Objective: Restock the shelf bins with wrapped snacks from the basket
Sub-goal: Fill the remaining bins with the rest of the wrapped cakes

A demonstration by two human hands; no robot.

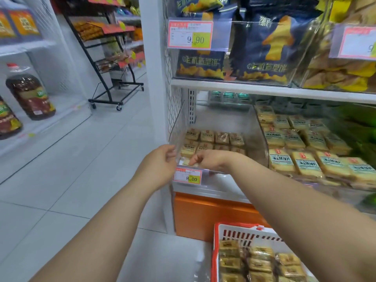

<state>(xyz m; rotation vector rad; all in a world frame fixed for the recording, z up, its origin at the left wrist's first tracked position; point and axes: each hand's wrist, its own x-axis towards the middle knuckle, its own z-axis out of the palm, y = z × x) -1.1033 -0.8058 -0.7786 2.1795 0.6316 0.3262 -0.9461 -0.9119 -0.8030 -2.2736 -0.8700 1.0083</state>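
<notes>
A clear shelf bin (258, 139) on the lower shelf holds rows of tan wrapped snacks (213, 137). My right hand (207, 159) reaches into the bin's front left corner and holds a wrapped snack (188, 162) there. My left hand (160, 161) is at the bin's front left edge, fingers curled against the clear wall. At the bottom right stands a red and white basket (234, 228) with several more wrapped snacks (258, 259).
A neighbouring bin (305, 147) to the right is full of similar snacks. A price tag reading 8.00 (188, 177) hangs below the hands. Chip bags (262, 47) fill the shelf above. A black wheeled rack (109, 64) stands across the tiled aisle, oil bottles (30, 92) at left.
</notes>
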